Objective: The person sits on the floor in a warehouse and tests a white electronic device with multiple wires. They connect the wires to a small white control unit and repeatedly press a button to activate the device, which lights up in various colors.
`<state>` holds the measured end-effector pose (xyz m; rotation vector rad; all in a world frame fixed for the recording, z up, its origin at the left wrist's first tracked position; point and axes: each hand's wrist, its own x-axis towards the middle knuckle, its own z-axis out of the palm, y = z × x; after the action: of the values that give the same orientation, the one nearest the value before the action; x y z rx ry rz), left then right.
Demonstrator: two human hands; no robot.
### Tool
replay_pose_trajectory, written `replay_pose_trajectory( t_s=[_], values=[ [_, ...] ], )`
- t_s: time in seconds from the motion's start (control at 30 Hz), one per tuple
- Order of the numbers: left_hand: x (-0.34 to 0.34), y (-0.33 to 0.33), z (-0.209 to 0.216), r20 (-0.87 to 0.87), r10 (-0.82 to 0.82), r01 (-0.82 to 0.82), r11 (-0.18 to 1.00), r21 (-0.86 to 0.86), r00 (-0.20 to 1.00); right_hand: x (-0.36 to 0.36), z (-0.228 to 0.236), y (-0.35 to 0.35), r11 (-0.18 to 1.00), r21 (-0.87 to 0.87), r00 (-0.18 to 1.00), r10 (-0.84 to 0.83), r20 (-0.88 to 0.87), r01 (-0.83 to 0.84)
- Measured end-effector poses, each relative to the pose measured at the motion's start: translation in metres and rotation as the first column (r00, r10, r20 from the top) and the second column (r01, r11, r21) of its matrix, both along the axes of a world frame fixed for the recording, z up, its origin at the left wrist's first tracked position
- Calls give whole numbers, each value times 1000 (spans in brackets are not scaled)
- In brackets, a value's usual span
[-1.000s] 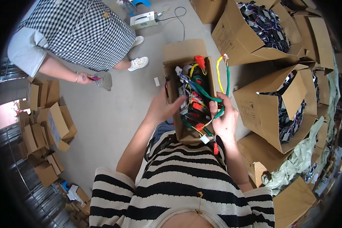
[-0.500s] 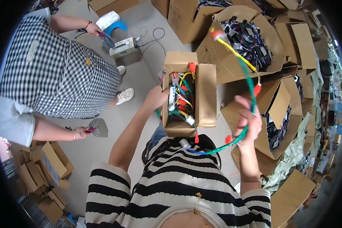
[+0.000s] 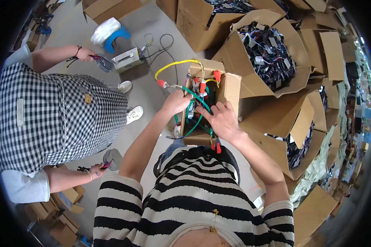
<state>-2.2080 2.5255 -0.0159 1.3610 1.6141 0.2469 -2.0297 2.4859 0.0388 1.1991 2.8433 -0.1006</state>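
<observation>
A small open cardboard box (image 3: 232, 92) stands in front of me, filled with coloured wires and red and white connectors. My left hand (image 3: 178, 102) is closed on the box's left edge, its fingertips hidden at the wires. Across the opening lies a wire harness (image 3: 175, 63) with yellow and green sleeving and red connectors; its yellow end arches out past the box's far left. My right hand (image 3: 223, 121) is over the opening, thumb and bent fingers around the green part of the harness. Two red connectors (image 3: 216, 147) hang over the near edge.
Large cartons of dark wire bundles (image 3: 270, 55) crowd the right and far side. To the left a person in a checked apron (image 3: 70, 109) holds grey cable bundles (image 3: 111, 159). A metal-cased unit (image 3: 127, 60) with a cord and a blue stool (image 3: 116, 38) stand on the floor.
My right hand has brought the harness from the right, over to the box, and now reaches into the opening. My left hand stays at the box's left edge. The other person's arms have shifted.
</observation>
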Motion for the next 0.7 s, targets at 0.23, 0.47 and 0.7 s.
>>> replay_pose_trajectory(
  t_s=[0.23,0.47,0.7],
  values=[
    [11,73,-36,-53,169,-167,986,26,984,52,8,97,977,-209,871,-142,-470,47],
    [41,144,-30,-89,261,-260,965,23,961,66,-79,187,692,-658,654,-650,-388,298],
    [26,215,-35,-5,182,-182,981,-61,983,54,-120,267,464,-777,679,-731,-64,426]
  ],
)
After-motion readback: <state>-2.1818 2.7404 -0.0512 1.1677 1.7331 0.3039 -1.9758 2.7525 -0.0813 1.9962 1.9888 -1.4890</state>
